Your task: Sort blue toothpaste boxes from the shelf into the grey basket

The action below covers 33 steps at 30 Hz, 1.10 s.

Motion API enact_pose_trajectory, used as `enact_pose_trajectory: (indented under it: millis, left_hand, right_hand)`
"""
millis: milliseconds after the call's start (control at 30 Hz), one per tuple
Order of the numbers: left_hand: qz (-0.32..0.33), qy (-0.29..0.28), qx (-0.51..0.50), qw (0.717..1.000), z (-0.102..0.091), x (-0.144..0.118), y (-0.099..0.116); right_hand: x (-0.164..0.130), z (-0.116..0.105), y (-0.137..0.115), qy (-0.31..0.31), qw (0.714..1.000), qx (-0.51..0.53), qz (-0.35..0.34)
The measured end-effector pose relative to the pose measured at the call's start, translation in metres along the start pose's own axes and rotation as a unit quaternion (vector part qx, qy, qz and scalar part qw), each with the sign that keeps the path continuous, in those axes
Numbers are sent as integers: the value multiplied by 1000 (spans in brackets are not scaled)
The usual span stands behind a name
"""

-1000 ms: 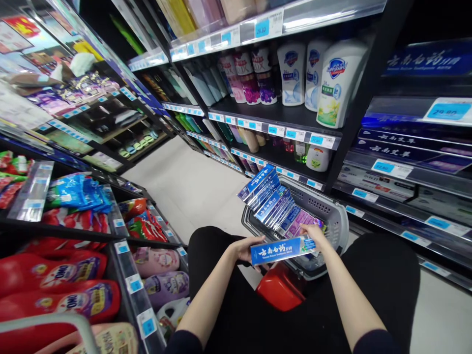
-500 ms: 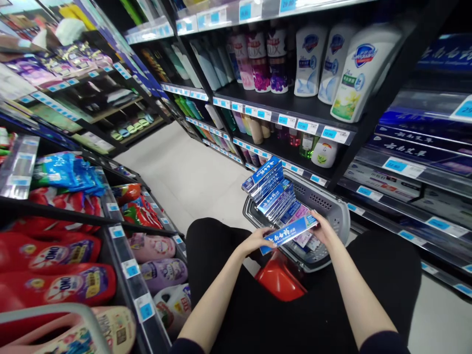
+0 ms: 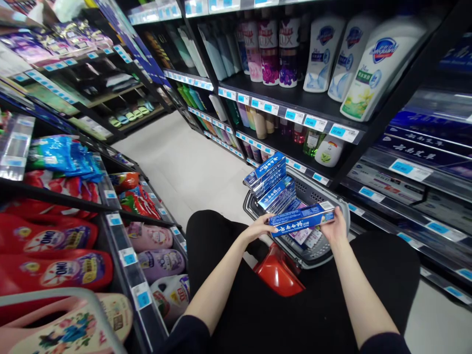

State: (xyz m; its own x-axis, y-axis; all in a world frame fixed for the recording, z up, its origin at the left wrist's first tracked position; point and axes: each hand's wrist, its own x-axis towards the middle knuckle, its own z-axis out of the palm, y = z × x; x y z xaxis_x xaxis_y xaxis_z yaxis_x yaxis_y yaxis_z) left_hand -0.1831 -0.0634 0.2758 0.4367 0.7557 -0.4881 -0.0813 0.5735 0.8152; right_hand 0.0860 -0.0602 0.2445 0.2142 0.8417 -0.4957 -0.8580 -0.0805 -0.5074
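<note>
Tall black shelving unit (image 3: pixel 265 85): ahead of both hands and reaching to the right of the right hand (image 3: pixel 336 227); well apart from either.
Pale smooth floor (image 3: pixel 177 162): ahead and to the left of the left hand (image 3: pixel 258 229).
Glossy red plastic bottles (image 3: pixel 55 275): lying well to the left of the left hand.
Grey perforated plastic basket (image 3: pixel 319 195): just ahead of the hands and beneath them, its right end close by the right hand.
Group of blue cardboard cartons (image 3: pixel 273 191): in the basket, ahead of the left hand; they lean in rows, and the farthest rise above the rim.
Shiny red object (image 3: pixel 280 273): nearer the body than the left hand, between the knees; what it is, I cannot tell.
Long blue carton with white lettering (image 3: pixel 302 220): stretched between the two hands, over the basket, lettered face towards the body, right end slightly higher; whether it touches anything behind is unclear.
Left hand: grasping the long carton's left end.
Right hand: grasping its right end, thumb showing near the top edge.
Grip: support at both ends looks right; light, even pressure should spare the cardboard from dents.
Handling: turning both wrists together would keep the carton level, and a little clearance from the leaning group should avoid knocking it.
</note>
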Motion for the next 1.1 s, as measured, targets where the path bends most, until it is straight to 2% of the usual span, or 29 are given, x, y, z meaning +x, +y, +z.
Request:
enact_pose_trajectory:
  millis: [200, 333, 467, 567, 733, 833, 933, 1100]
  left_hand:
    - [118, 114, -52, 985, -2, 17, -3]
    - [133, 144, -117, 974, -2, 15, 5]
    - [110, 115, -137, 978, -4, 11, 6]
    - [115, 90, -147, 978, -5, 10, 5]
    - [102, 39, -174, 979, -3, 6, 8]
    - [93, 28, -200, 975, -2, 5, 9]
    - [63, 22, -206, 976, -4, 6, 8]
    - [3, -9, -229, 973, -9, 9, 8]
  right_hand:
    - [-3, 6, 1, -13, 1000, -17, 12]
    - [-5, 10, 3, -36, 997, -32, 53]
    - [-6, 12, 2, -42, 997, -12, 66]
    - [-7, 12, 0, -40, 998, 11, 44]
    - [-8, 11, -3, -80, 996, 22, 18]
    - [-8, 11, -5, -66, 998, 17, 12]
    - [-8, 11, -6, -41, 999, 5, -4]
    - [-12, 13, -10, -82, 997, -5, -3]
